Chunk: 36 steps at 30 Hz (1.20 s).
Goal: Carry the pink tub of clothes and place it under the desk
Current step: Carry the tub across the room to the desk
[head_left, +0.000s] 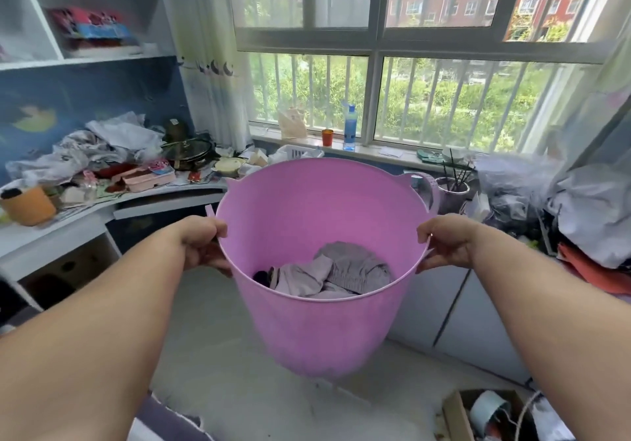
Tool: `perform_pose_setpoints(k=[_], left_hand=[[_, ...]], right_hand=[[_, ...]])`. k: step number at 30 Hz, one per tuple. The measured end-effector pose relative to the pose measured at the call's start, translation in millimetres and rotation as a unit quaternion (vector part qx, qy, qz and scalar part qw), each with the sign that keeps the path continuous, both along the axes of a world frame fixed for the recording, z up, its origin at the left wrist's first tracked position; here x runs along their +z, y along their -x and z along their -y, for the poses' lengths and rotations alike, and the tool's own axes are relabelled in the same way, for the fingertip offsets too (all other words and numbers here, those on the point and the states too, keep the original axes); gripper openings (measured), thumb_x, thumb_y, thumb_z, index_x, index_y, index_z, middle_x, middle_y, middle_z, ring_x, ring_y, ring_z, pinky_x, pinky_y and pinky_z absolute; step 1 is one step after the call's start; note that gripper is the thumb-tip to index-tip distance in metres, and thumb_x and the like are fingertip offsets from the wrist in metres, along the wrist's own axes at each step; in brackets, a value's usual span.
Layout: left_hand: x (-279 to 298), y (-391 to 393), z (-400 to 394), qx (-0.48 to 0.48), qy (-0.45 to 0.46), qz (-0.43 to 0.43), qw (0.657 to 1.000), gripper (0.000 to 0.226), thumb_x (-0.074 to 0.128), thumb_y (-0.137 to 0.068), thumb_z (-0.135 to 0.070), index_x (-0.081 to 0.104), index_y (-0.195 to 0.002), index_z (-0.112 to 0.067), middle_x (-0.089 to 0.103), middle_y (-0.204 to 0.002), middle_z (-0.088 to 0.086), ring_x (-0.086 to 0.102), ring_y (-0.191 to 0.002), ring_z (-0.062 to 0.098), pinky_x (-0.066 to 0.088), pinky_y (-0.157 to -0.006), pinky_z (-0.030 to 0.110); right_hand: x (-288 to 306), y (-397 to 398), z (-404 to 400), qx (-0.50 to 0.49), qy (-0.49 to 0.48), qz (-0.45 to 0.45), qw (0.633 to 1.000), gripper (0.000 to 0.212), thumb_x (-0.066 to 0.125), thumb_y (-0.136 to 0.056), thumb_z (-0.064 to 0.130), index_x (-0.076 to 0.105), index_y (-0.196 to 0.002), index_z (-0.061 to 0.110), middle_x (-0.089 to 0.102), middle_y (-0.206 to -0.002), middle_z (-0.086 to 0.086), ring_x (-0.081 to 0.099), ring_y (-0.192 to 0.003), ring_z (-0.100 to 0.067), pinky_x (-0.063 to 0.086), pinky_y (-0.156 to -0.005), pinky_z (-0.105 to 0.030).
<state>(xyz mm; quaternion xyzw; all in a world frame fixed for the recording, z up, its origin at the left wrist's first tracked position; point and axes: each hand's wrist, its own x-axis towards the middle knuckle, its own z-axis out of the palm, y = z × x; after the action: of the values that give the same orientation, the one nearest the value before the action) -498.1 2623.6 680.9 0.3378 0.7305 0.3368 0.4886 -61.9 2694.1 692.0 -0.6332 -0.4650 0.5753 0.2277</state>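
Note:
The pink tub point(314, 331) hangs in the air in front of me, above the floor. Grey and dark clothes point(336, 275) lie crumpled at its bottom. My left hand point(201, 244) grips the tub's rim on its left side. My right hand point(444, 244) grips the rim on the right side. One loop handle of the tub point(428, 189) sticks up at the far right. The white desk point(85, 218) stands to the left, with a dark opening beneath it point(146, 229).
The desk top is piled with clothes, a pan point(187, 153), boxes and an orange pot point(29, 205). A blue bottle point(349, 128) and an orange cup point(327, 137) stand on the windowsill. Bags and cloth heap on a low cabinet point(471, 317) at right. A cardboard box point(491, 413) sits on the floor.

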Motion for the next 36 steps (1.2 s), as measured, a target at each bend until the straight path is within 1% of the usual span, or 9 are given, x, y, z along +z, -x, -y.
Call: perform_pose_setpoints(k=[4, 9, 13, 17, 22, 27, 30, 32, 36], left_hand=[[-0.1, 7.4, -2.7, 0.041, 0.003, -0.003, 0.999, 0.019, 0.043, -0.093, -0.001, 0.054, -0.107, 0.007, 0.066, -0.051, 0.016, 0.070, -0.047, 0.041, 0.063, -0.049, 0.046], [1.2, 7.9, -4.3, 0.094, 0.006, -0.007, 0.996, 0.042, 0.044, -0.091, -0.001, 0.049, -0.130, 0.013, 0.062, -0.087, 0.026, 0.069, -0.072, 0.051, 0.064, -0.059, 0.053], [2.7, -0.7, -7.8, 0.138, -0.003, -0.024, 0.990, 0.050, 0.044, -0.086, 0.000, 0.047, -0.135, 0.012, 0.064, -0.101, 0.029, 0.069, -0.086, 0.052, 0.061, -0.084, 0.064], [4.0, -11.6, -9.1, 0.183, -0.001, -0.029, 0.983, 0.054, 0.041, -0.087, 0.001, 0.044, -0.140, 0.011, 0.060, -0.107, 0.031, 0.065, -0.095, 0.054, 0.052, -0.099, 0.068], [7.4, -27.1, -5.8, 0.232, -0.005, -0.019, 0.973, 0.056, 0.039, -0.088, 0.003, 0.041, -0.143, 0.013, 0.052, -0.109, 0.031, 0.056, -0.099, 0.051, 0.047, -0.101, 0.073], [9.1, -29.6, -0.1, 0.269, -0.008, -0.012, 0.963, 0.054, 0.039, -0.088, 0.003, 0.042, -0.141, 0.015, 0.050, -0.106, 0.030, 0.055, -0.097, 0.049, 0.049, -0.100, 0.072], [9.0, -24.2, 4.1, 0.288, -0.016, 0.002, 0.958, 0.045, 0.040, -0.088, 0.004, 0.049, -0.131, 0.012, 0.057, -0.092, 0.028, 0.062, -0.079, 0.045, 0.063, -0.074, 0.064], [7.2, -17.7, 6.9, 0.303, -0.018, 0.011, 0.953, 0.035, 0.041, -0.088, 0.004, 0.051, -0.121, 0.009, 0.057, -0.079, 0.024, 0.061, -0.066, 0.042, 0.064, -0.058, 0.057], [1.2, -1.8, 10.9, 0.312, -0.004, 0.003, 0.950, 0.032, 0.042, -0.087, 0.004, 0.051, -0.117, 0.009, 0.058, -0.078, 0.023, 0.063, -0.066, 0.043, 0.062, -0.072, 0.066]], right_hand=[[-6.4, 18.5, -43.0, 0.042, -0.003, 0.006, 0.999, 0.038, 0.038, -0.082, -0.010, 0.048, -0.119, -0.006, 0.050, -0.101, -0.025, 0.061, -0.074, -0.044, 0.055, -0.064, -0.068], [-11.1, 36.8, -97.1, 0.097, -0.002, 0.004, 0.995, 0.042, 0.039, -0.081, -0.009, 0.048, -0.122, -0.005, 0.054, -0.091, -0.022, 0.061, -0.078, -0.044, 0.056, -0.089, -0.061], [-8.7, 43.4, -137.6, 0.138, -0.011, -0.007, 0.990, 0.049, 0.041, -0.078, -0.011, 0.050, -0.126, -0.007, 0.050, -0.106, -0.025, 0.059, -0.090, -0.047, 0.054, -0.089, -0.066], [-2.1, 52.3, -170.9, 0.178, -0.015, -0.016, 0.984, 0.037, 0.040, -0.079, -0.011, 0.051, -0.114, -0.004, 0.051, -0.106, -0.026, 0.060, -0.091, -0.048, 0.055, -0.088, -0.067], [2.8, 65.3, -199.5, 0.222, -0.010, -0.020, 0.975, 0.035, 0.041, -0.080, -0.010, 0.052, -0.112, -0.002, 0.051, -0.107, -0.027, 0.061, -0.090, -0.049, 0.056, -0.087, -0.065], [1.9, 84.2, -216.9, 0.255, -0.008, -0.019, 0.967, 0.047, 0.042, -0.080, -0.011, 0.050, -0.126, -0.004, 0.051, -0.111, -0.027, 0.060, -0.091, -0.049, 0.055, -0.088, -0.067], [-0.7, 101.1, -225.2, 0.267, -0.005, -0.022, 0.963, 0.040, 0.041, -0.081, -0.012, 0.049, -0.119, -0.003, 0.051, -0.110, -0.027, 0.062, -0.091, -0.051, 0.054, -0.089, -0.068], [-3.7, 113.2, -229.3, 0.278, -0.003, -0.020, 0.960, 0.041, 0.042, -0.081, -0.012, 0.048, -0.120, -0.002, 0.051, -0.108, -0.027, 0.063, -0.089, -0.051, 0.055, -0.088, -0.068], [-9.3, 139.2, -236.3, 0.292, 0.000, -0.018, 0.956, 0.047, 0.042, -0.079, -0.012, 0.046, -0.126, -0.001, 0.050, -0.106, -0.025, 0.063, -0.087, -0.049, 0.058, -0.081, -0.066]])
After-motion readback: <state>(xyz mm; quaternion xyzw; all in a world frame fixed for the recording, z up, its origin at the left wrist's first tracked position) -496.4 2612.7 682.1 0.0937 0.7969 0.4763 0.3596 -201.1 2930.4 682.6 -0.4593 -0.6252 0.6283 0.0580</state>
